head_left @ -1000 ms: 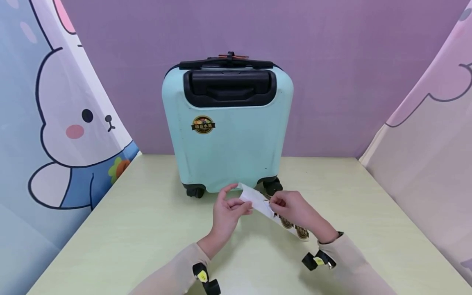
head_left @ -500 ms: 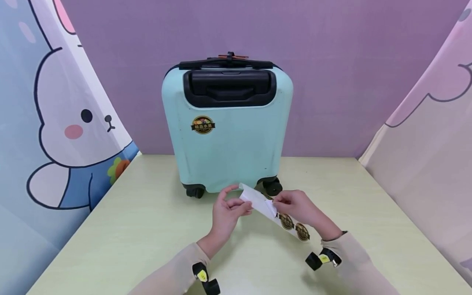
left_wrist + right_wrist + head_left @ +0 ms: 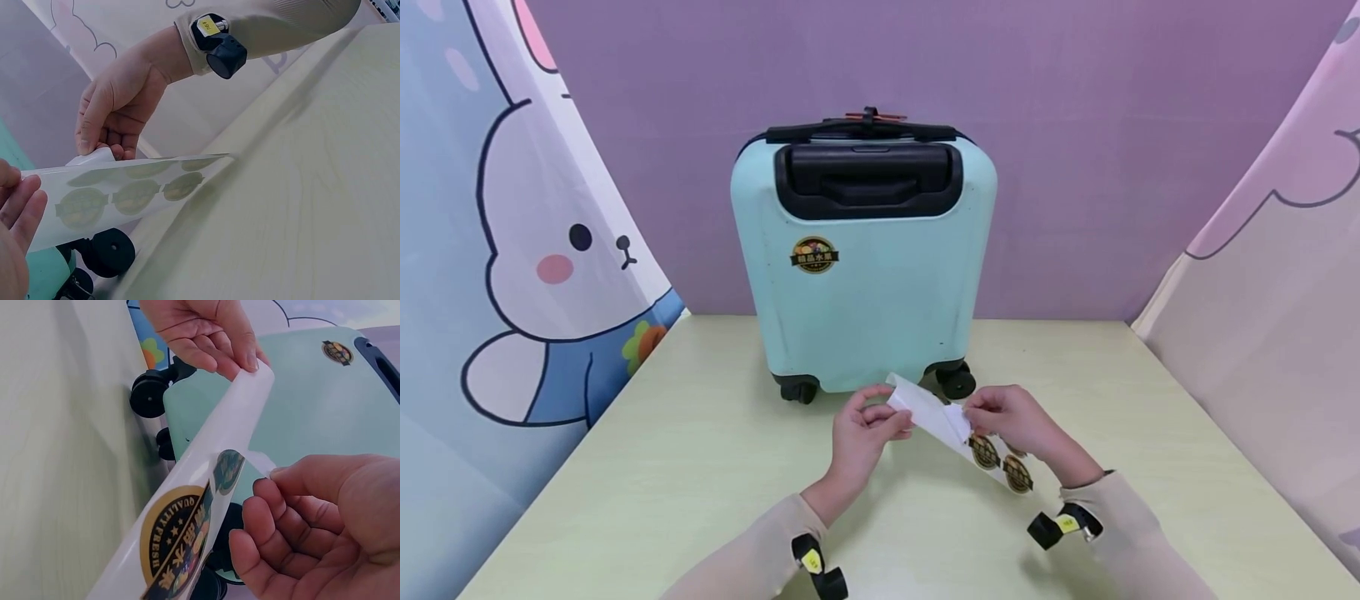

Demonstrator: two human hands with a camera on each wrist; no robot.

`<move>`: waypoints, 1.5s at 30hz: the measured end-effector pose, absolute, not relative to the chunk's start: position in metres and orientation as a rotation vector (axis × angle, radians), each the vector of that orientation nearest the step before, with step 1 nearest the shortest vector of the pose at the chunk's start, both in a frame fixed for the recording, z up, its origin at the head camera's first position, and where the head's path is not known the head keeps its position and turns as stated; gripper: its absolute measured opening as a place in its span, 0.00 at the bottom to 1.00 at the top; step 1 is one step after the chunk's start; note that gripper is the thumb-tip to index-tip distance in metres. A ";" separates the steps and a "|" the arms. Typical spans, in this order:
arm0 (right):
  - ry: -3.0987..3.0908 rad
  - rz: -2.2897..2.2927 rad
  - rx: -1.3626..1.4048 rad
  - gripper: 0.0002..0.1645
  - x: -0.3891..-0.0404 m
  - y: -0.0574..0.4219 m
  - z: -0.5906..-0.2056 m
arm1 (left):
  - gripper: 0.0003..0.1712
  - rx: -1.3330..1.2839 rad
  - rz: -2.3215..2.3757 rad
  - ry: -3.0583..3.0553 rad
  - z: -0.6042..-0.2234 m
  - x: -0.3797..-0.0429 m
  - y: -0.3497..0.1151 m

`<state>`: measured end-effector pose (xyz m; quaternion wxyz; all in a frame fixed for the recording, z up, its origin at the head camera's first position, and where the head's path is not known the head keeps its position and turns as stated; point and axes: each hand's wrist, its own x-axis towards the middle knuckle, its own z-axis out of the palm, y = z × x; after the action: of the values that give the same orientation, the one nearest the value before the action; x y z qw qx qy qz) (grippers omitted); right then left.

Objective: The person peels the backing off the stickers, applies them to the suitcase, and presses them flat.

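Observation:
My left hand [image 3: 867,427] pinches the upper left end of a white sticker sheet [image 3: 925,410] between thumb and fingers. Round black-and-gold stickers [image 3: 983,451] show on the sheet's lower right part, and through its back in the left wrist view. Thumb and index finger of my right hand [image 3: 1013,421] pinch a thin white flap [image 3: 259,464] that lifts from the sheet's edge. Beside that flap, a dark sticker part [image 3: 229,472] bends with the sheet. Behind the hands a mint-green suitcase [image 3: 880,308] stands upright, one round sticker [image 3: 815,255] on its upper left face.
The suitcase rests on black wheels [image 3: 957,382] on a pale wooden table [image 3: 700,483]. A purple backdrop [image 3: 1075,167] hangs behind it. Printed cloths flank the table, the left one [image 3: 535,250] with a cartoon rabbit. Black wrist cameras sit on both sleeves.
My right hand has moved slightly to the right, drawing the white flap back along the sheet. More of the stickers near the sheet's lower end now shows. My left hand has stayed in place.

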<state>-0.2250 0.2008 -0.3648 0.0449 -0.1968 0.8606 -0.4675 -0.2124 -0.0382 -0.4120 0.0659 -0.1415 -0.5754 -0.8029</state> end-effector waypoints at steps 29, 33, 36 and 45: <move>2.576 -1.544 -0.513 0.11 -0.230 0.225 -0.370 | 0.27 -0.365 -2.439 -1.728 -0.418 -0.212 -0.040; 2.589 -1.531 -0.483 0.11 -0.231 0.228 -0.370 | 0.27 -0.347 -2.452 -1.734 -0.419 -0.212 -0.041; 2.607 -1.523 -0.451 0.10 -0.232 0.230 -0.370 | 0.28 -0.336 -2.456 -1.740 -0.420 -0.212 -0.041; 2.609 -1.539 -0.410 0.10 -0.230 0.231 -0.368 | 0.28 -0.290 -2.466 -1.750 -0.427 -0.215 -0.043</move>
<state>-0.2297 0.2309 -0.3676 0.0426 -0.1341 0.8528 -0.5029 -0.2150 -0.0425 -0.4271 0.0519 -0.0954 -0.5753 -0.8107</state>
